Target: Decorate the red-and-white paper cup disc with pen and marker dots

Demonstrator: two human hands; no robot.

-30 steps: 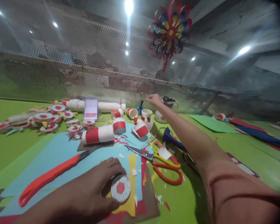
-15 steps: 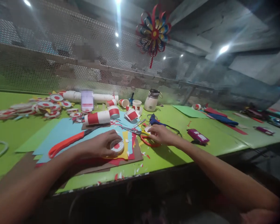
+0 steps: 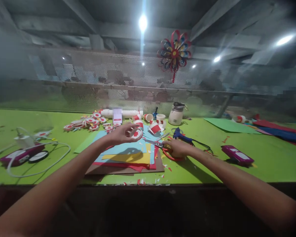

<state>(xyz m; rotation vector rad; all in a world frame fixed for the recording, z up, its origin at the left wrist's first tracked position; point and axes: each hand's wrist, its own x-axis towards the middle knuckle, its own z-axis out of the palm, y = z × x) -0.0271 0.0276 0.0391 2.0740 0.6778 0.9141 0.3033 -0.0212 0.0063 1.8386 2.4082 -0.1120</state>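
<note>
My left hand [image 3: 119, 135] is raised over the paper stack, its fingers closed on the edge of a small round white-and-red paper disc [image 3: 138, 134]. Its shadow falls on the light blue sheet [image 3: 118, 147] and the yellow strip [image 3: 128, 159] below. On the right of the stack, my right hand [image 3: 175, 147] is wrapped over the handles of a pair of scissors [image 3: 168, 154] with orange-and-yellow grips. The blades point left across the stack's edge; some fingers are hidden. Close behind this hand rests a blue glue gun [image 3: 179, 135].
Cut red-and-white paper cups [image 3: 155, 128] stand behind the stack, with a pile of paper discs [image 3: 86, 122] to the left. A phone [image 3: 117, 116] and a grey jug [image 3: 176, 114] are farther back. Purple devices [image 3: 237, 155] and a white cable [image 3: 66, 154] lie at the sides.
My left hand has lifted the disc up off the stack. My right hand has closed over the scissors' handles. The camera view has levelled and turned, showing more of the left side.
</note>
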